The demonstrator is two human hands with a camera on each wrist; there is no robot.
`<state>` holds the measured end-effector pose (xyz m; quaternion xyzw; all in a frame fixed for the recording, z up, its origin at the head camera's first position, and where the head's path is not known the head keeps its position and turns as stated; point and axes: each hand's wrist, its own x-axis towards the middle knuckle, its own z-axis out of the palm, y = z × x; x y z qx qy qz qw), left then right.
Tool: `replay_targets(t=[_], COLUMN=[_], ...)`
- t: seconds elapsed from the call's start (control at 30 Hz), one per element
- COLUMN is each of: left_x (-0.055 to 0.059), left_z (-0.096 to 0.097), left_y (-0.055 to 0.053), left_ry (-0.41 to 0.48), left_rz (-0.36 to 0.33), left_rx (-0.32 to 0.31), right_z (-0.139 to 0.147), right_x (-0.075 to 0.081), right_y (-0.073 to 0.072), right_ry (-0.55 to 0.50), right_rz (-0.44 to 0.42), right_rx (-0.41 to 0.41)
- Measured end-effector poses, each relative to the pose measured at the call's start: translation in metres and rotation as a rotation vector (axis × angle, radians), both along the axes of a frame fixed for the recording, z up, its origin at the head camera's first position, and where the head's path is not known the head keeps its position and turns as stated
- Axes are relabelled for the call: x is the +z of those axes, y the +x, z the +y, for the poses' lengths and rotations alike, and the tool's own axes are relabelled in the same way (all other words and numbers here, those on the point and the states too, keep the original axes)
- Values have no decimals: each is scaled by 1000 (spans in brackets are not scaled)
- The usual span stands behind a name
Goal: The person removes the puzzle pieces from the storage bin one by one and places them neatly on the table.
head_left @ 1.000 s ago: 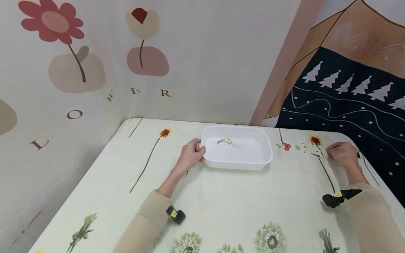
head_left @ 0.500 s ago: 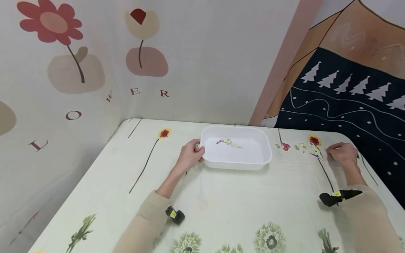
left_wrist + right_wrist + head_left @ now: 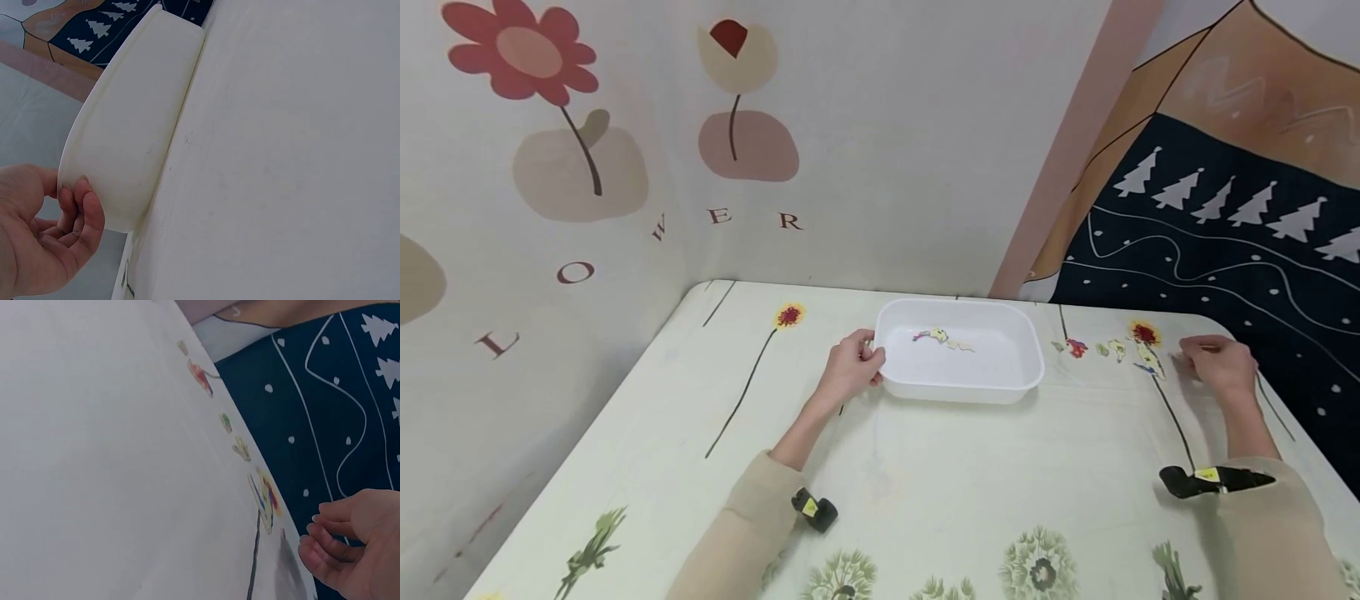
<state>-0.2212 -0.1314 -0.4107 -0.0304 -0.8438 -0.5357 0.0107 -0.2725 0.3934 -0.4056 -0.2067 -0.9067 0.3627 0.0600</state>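
A white rectangular plastic tray (image 3: 1000, 358) stands near the far side of the table. My left hand (image 3: 852, 367) pinches its left rim, thumb inside and fingers curled under the edge. Inside lie a curved pink-and-yellow cutout (image 3: 937, 335) and a pale yellow strip (image 3: 961, 345), both small and flat. My right hand (image 3: 1221, 365) hovers at the right, fingers loosely curled, with nothing visible between them in the right wrist view. Left of it lies a yellow-and-blue cutout (image 3: 1148, 360) on a printed sunflower. Further left are a yellow piece (image 3: 1117, 350) and a red flower-like piece (image 3: 1077, 347).
The table's white cloth (image 3: 955, 467) carries printed flowers, stems and dandelions. A pale curtain (image 3: 910, 167) with flower prints hangs behind, and a dark cloth with white trees (image 3: 1225, 242) hangs at the right, close to the table's edge.
My right hand has drawn slightly to the right, away from the yellow-and-blue cutout. The left hand and the tray have stayed in place.
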Motion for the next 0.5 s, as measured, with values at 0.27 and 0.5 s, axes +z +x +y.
replay_targets(t=[0.27,0.5], left_x=[0,1], left_z=[0,0], left_y=[0,0], left_ry=[8,10], left_rz=[3,11], left_rx=[0,-5], right_z=[-15,-39], right_x=[7,16], right_y=[3,8], right_ry=[-73,-42], right_rz=[114,177], right_rx=[104,143])
